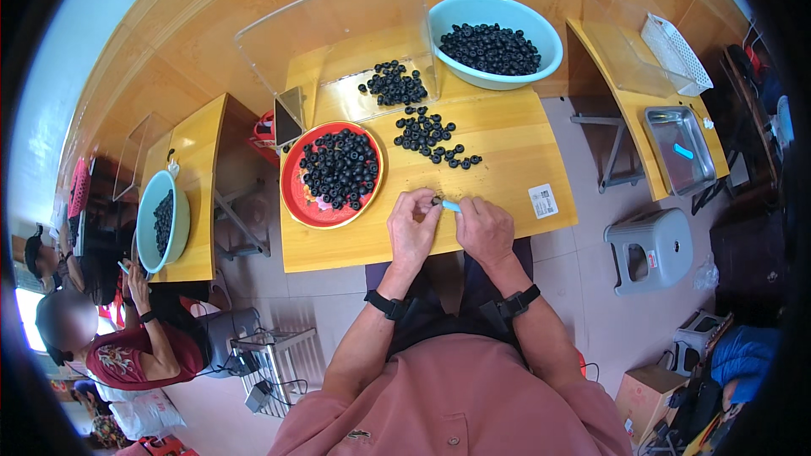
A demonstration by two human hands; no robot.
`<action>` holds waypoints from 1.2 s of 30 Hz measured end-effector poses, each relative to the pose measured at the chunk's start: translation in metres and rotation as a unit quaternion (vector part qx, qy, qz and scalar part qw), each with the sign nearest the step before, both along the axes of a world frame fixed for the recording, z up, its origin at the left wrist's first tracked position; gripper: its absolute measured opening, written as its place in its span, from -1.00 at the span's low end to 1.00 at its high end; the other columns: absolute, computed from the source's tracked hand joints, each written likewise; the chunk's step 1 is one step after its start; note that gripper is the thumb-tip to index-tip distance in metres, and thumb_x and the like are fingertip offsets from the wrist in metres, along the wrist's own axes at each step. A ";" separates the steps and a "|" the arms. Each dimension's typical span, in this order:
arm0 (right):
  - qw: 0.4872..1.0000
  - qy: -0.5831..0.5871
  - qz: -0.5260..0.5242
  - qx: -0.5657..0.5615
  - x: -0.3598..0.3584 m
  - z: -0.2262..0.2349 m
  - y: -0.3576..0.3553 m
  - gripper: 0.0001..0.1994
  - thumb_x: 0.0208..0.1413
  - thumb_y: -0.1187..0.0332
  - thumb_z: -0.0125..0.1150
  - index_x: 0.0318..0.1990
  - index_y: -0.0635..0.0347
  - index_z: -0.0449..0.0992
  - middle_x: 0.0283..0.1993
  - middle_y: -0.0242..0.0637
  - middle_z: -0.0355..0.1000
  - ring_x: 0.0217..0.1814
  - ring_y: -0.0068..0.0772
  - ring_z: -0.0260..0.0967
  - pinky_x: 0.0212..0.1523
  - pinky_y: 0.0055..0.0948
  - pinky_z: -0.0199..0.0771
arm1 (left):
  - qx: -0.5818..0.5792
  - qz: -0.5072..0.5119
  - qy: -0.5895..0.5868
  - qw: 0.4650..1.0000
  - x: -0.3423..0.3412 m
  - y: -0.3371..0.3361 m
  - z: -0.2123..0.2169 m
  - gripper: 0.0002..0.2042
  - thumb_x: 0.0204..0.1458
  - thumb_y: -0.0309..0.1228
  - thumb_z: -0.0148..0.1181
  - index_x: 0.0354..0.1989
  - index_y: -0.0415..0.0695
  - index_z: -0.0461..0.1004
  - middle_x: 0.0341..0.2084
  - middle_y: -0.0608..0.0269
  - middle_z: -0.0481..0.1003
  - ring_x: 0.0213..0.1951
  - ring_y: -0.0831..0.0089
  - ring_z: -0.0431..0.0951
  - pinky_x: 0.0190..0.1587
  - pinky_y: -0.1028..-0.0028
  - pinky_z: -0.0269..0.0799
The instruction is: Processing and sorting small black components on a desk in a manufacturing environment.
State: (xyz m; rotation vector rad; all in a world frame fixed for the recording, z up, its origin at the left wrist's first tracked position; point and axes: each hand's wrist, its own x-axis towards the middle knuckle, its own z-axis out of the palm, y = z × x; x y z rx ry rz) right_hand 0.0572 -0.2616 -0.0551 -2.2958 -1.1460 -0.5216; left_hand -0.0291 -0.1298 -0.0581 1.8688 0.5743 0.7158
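Near the front edge of the wooden table [524, 160], my left hand [410, 226] pinches a small round black part [437, 201] between thumb and fingertips. My right hand [485, 228] is closed on a small tool with a light blue handle [452, 206]; its tip meets the black part, and its working end is too small to make out. Left of my hands stands a red round tray [291, 194] with a gold rim, heaped with black ring-shaped parts [340, 167]. More loose black rings [427, 131] lie on the tabletop beyond my hands.
At the back, a light blue basin [498, 80] is full of black rings, beside a clear plastic box [338, 29] standing on its side. A white label card [543, 201] lies right. A co-worker [148, 346] sits left. A grey stool [649, 249] and a metal tray [680, 152] are right.
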 end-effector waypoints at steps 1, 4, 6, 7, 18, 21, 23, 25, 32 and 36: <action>1.000 0.000 0.000 0.000 0.000 0.000 0.000 -0.83 0.13 0.31 0.27 -0.41 0.07 0.40 -0.49 -0.27 0.32 -0.46 -0.21 0.47 -0.45 -0.21 0.48 | 0.000 0.000 0.000 1.000 0.000 0.000 -0.002 -0.71 0.04 -0.67 0.42 -0.05 -0.26 0.57 -0.28 0.24 0.56 -0.28 0.53 0.60 -0.17 0.52 0.58; 1.000 0.002 0.003 -0.002 0.001 0.001 0.001 -0.83 0.16 0.31 0.26 -0.41 0.07 0.41 -0.50 -0.27 0.34 -0.47 -0.19 0.47 -0.46 -0.20 0.49 | -0.073 -0.005 -0.032 0.997 0.001 0.000 -0.012 -0.70 0.07 -0.68 0.40 -0.02 -0.28 0.53 -0.25 0.25 0.57 -0.24 0.56 0.60 -0.14 0.54 0.57; 0.999 0.026 -0.044 -0.016 0.002 0.000 0.003 -0.83 0.18 0.32 0.25 -0.41 0.08 0.42 -0.51 -0.26 0.37 -0.48 -0.17 0.48 -0.47 -0.18 0.49 | -0.126 -0.007 -0.090 0.988 0.000 0.001 -0.017 -0.71 0.07 -0.67 0.41 -0.04 -0.26 0.54 -0.25 0.17 0.59 -0.20 0.50 0.65 -0.13 0.50 0.61; 0.999 0.025 -0.044 -0.016 0.002 0.000 0.003 -0.83 0.18 0.32 0.25 -0.41 0.08 0.42 -0.51 -0.26 0.37 -0.48 -0.17 0.48 -0.47 -0.18 0.49 | -0.126 -0.007 -0.090 0.988 0.000 0.001 -0.018 -0.71 0.07 -0.67 0.41 -0.04 -0.26 0.54 -0.25 0.17 0.59 -0.20 0.50 0.65 -0.13 0.50 0.61; 0.999 0.013 -0.034 -0.002 0.000 0.001 -0.001 -0.85 0.16 0.31 0.27 -0.38 0.10 0.45 -0.48 -0.24 0.39 -0.48 -0.11 0.47 -0.44 -0.15 0.48 | 0.030 0.012 -0.088 0.996 -0.006 0.007 0.004 -0.85 0.03 -0.63 0.43 -0.22 -0.24 0.67 -0.33 0.18 0.53 -0.33 0.39 0.56 -0.22 0.45 0.50; 0.999 0.018 -0.031 0.002 0.000 -0.004 -0.002 -0.86 0.15 0.31 0.28 -0.36 0.11 0.46 -0.47 -0.24 0.39 -0.49 -0.10 0.46 -0.45 -0.14 0.48 | 0.121 0.061 -0.091 0.987 -0.015 0.035 0.018 -0.85 0.04 -0.63 0.42 -0.21 -0.22 0.66 -0.33 0.20 0.53 -0.31 0.40 0.57 -0.21 0.46 0.51; 0.999 0.014 -0.032 0.012 0.002 -0.005 -0.003 -0.86 0.15 0.31 0.29 -0.36 0.11 0.46 -0.47 -0.24 0.39 -0.49 -0.10 0.46 -0.45 -0.14 0.47 | 0.182 0.124 -0.084 0.972 -0.019 0.060 0.032 -0.85 0.05 -0.62 0.42 -0.21 -0.21 0.66 -0.34 0.21 0.53 -0.31 0.42 0.58 -0.23 0.46 0.53; 0.999 0.010 -0.032 0.021 0.001 -0.004 -0.002 -0.86 0.15 0.32 0.29 -0.37 0.11 0.46 -0.48 -0.25 0.38 -0.49 -0.11 0.46 -0.45 -0.14 0.47 | 0.153 0.173 -0.079 0.970 -0.020 0.086 0.043 -0.85 0.05 -0.61 0.43 -0.21 -0.20 0.66 -0.33 0.22 0.55 -0.32 0.43 0.59 -0.24 0.46 0.54; 0.998 0.005 -0.036 0.048 0.001 -0.005 -0.001 -0.85 0.14 0.34 0.28 -0.40 0.10 0.43 -0.49 -0.26 0.35 -0.51 -0.12 0.43 -0.47 -0.15 0.44 | 0.077 0.160 -0.074 0.981 -0.012 0.107 0.045 -0.84 0.07 -0.61 0.43 -0.18 -0.21 0.65 -0.34 0.25 0.56 -0.30 0.51 0.60 -0.22 0.48 0.54; 0.998 0.008 -0.029 0.055 0.000 -0.003 -0.002 -0.83 0.15 0.35 0.27 -0.42 0.10 0.41 -0.50 -0.25 0.34 -0.50 -0.12 0.43 -0.47 -0.16 0.43 | 0.072 0.053 -0.049 0.995 -0.010 0.069 0.032 -0.86 0.13 -0.63 0.37 -0.15 -0.24 0.63 -0.24 0.31 0.57 -0.26 0.61 0.56 -0.16 0.58 0.49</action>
